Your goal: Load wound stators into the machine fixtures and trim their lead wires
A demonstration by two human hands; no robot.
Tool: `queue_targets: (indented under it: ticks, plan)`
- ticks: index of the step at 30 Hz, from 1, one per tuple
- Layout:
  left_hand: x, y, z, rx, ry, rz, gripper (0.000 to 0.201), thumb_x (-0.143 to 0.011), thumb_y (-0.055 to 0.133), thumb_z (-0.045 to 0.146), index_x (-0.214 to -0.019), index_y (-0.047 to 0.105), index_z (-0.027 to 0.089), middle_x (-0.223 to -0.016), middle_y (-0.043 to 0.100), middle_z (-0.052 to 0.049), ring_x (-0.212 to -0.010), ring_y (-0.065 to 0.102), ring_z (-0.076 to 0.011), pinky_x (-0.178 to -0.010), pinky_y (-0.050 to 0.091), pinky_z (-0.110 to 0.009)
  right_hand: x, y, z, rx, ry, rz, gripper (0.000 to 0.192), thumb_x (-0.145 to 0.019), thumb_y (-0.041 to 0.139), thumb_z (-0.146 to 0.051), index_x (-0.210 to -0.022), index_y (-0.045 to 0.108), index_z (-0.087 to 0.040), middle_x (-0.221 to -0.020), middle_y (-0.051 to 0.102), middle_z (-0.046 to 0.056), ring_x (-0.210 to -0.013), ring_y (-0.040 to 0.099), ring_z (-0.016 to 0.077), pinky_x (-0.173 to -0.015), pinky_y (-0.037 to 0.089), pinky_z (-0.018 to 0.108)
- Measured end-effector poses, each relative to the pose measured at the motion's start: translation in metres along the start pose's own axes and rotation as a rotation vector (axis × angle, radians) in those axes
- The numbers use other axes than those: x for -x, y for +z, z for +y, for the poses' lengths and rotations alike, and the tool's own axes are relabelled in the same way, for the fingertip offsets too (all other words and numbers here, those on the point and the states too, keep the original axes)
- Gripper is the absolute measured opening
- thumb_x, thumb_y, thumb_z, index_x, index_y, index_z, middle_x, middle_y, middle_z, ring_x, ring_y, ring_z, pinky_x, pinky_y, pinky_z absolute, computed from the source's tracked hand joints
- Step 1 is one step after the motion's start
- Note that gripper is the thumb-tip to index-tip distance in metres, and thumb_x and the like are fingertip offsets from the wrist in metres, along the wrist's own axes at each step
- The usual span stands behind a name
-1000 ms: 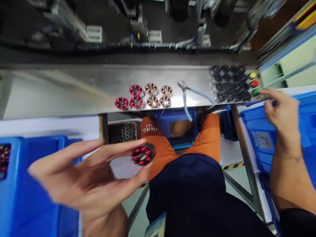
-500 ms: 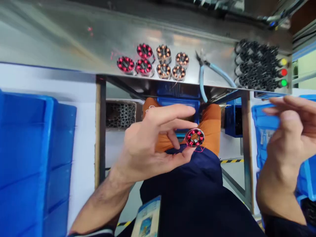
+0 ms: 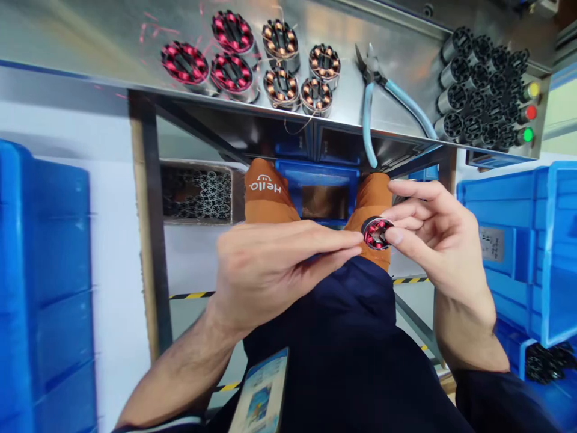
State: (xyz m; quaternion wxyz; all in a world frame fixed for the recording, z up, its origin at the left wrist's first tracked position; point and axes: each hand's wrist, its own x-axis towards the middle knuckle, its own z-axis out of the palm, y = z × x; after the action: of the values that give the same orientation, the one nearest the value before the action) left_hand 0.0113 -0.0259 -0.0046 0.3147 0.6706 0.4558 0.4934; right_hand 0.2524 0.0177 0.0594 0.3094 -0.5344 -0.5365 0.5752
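Centrally, in the head view, a red-wound stator (image 3: 377,233) was held over the lap, pinched between the fingertips of the left hand (image 3: 270,264) and the right hand (image 3: 433,240), each grip closed on it. Inspection or turning was judged the step in hand; a steady pinch would be called for next. "Hello" was read, inverted, on an orange slipper (image 3: 267,191). Pliers (image 3: 381,99) lay on the table (image 3: 90,36).

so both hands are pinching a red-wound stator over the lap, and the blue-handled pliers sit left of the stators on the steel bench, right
Not quite. In the head view the pliers lie right of the stators on the bench, between them and the black cores. The left hand and right hand do pinch the red-wound stator.
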Motion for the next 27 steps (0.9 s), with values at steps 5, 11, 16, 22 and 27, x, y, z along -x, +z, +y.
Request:
queue_targets:
  ticks: [5, 11, 16, 22, 27]
  plan:
    - [0.006, -0.003, -0.013, -0.103, -0.025, -0.018, 0.014, -0.103, 0.089, 0.023, -0.112, 0.09, 0.034, -0.1, 0.091, 0.008, -0.079, 0.086, -0.0133, -0.068, 0.062, -0.026, -0.002, 0.005, 0.01, -0.013, -0.002, 0.07, 0.054, -0.09, 0.103, -0.033, -0.138, 0.078, -0.035, -0.106, 0.087, -0.001, -0.088, 0.086, 0.0208, -0.083, 0.075, 0.035]
    - [0.015, -0.001, -0.044, -0.094, -0.323, 0.339, 0.012, -0.099, 0.093, 0.025, -0.107, 0.094, 0.033, -0.095, 0.09, 0.006, -0.081, 0.085, -0.0129, -0.078, 0.067, -0.023, -0.004, 0.022, 0.03, -0.132, -0.105, 0.19, 0.061, -0.096, 0.094, -0.046, -0.152, 0.07, -0.045, -0.114, 0.083, -0.001, -0.102, 0.085, 0.0227, -0.098, 0.074, 0.042]
    - [0.006, 0.028, -0.015, 0.363, -0.337, 0.412, 0.043, -0.086, 0.103, 0.018, -0.124, 0.092, 0.035, -0.102, 0.091, 0.003, -0.084, 0.087, -0.014, -0.079, 0.074, -0.023, -0.009, 0.047, 0.037, -0.203, -0.106, 0.219, 0.05, -0.095, 0.093, -0.048, -0.141, 0.076, -0.04, -0.127, 0.083, 0.002, -0.116, 0.084, 0.0278, -0.112, 0.071, 0.051]
    - [-0.014, 0.05, 0.006, 0.576, -0.369, 0.474, 0.024, -0.093, 0.098, 0.015, -0.108, 0.093, 0.034, -0.095, 0.089, 0.005, -0.08, 0.083, -0.0087, -0.077, 0.07, -0.016, -0.013, 0.065, 0.037, -0.308, -0.158, 0.242, 0.042, -0.089, 0.1, -0.043, -0.124, 0.077, -0.037, -0.113, 0.086, 0.001, -0.109, 0.086, 0.0268, -0.098, 0.075, 0.046]
    - [-0.003, 0.061, -0.035, 1.042, -0.737, 0.471, 0.034, -0.087, 0.103, 0.056, -0.1, 0.088, 0.028, -0.087, 0.084, 0.002, -0.07, 0.079, -0.0092, -0.057, 0.062, -0.014, -0.016, 0.061, 0.04, -0.32, -0.129, 0.232, 0.046, -0.087, 0.098, -0.053, -0.123, 0.075, -0.037, -0.109, 0.086, 0.001, -0.104, 0.087, 0.0293, -0.092, 0.076, 0.048]
